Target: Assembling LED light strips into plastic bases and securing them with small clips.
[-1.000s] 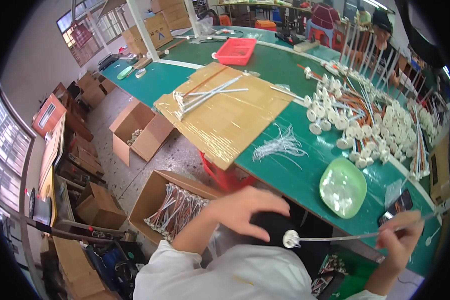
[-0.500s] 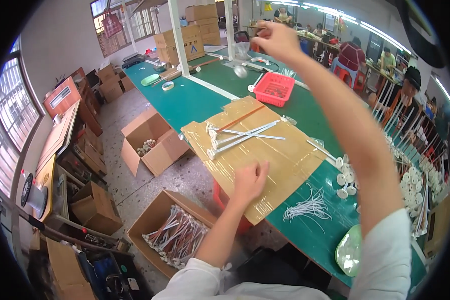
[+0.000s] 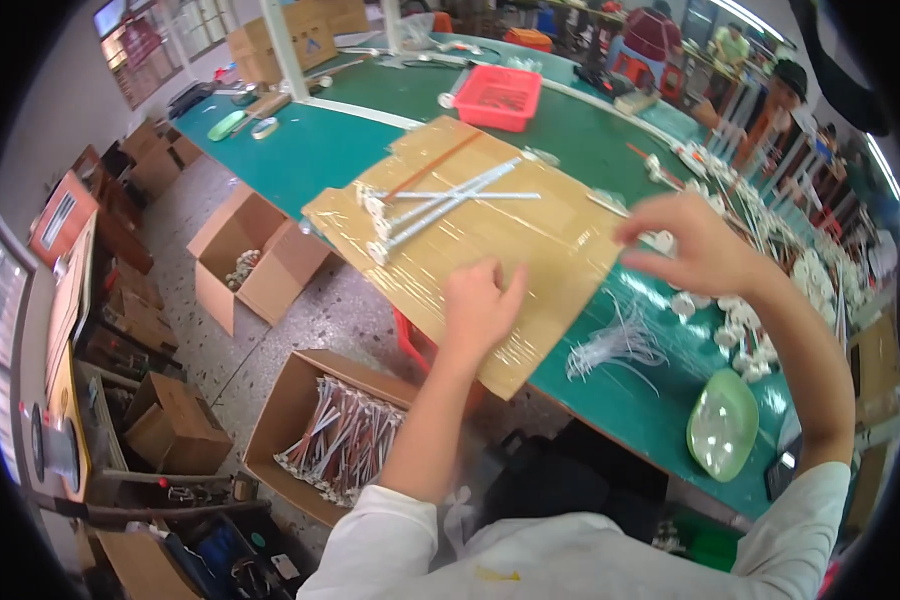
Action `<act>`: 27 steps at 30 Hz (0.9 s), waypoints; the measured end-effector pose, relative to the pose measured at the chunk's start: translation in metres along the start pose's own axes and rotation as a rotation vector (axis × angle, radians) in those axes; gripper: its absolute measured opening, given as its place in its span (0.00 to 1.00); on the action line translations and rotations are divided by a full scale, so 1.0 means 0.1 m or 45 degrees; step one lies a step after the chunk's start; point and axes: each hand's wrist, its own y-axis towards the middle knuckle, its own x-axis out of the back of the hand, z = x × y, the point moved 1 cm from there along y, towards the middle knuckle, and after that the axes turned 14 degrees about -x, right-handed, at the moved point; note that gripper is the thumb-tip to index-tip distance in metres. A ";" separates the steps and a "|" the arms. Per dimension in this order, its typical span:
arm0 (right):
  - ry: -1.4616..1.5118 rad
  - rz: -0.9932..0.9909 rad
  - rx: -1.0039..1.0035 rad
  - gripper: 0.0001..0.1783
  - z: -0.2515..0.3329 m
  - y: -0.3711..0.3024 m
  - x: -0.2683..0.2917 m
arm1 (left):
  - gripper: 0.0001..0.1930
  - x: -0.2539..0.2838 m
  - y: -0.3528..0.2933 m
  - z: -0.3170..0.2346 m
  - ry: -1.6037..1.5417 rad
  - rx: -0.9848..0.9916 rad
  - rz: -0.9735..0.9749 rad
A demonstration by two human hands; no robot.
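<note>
one film-wrapped brown cardboard sheet [image 3: 490, 235]

open brown cartons [image 3: 255, 262] [image 3: 320, 430] on the floor left of the green table [image 3: 350, 150]

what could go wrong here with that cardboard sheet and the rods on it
1. The cardboard sheet overhangs the green table edge, with the left hand pressing its near part; it might tip or slide off.
2. The white rods lie loose on it and could roll toward the open box on the floor.
3. The right hand hovers near the white cable ties and may scatter them.
</note>
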 end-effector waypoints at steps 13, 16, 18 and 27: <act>-0.168 -0.016 -0.564 0.09 -0.12 -2.75 -0.17 | 0.16 -0.27 0.04 -1.09 -0.157 -0.730 0.150; -0.220 -0.149 -0.619 0.10 -0.47 -2.64 -0.16 | 0.16 -0.81 0.28 -1.62 -0.622 -0.745 0.364; -0.144 -0.315 -0.684 0.11 -0.79 -2.46 -0.23 | 0.17 -1.41 0.40 -1.76 -0.969 -0.515 0.394; -0.678 -0.925 -0.690 0.13 -1.43 -1.67 -0.49 | 0.18 -2.02 0.08 -1.94 -0.955 -0.949 0.250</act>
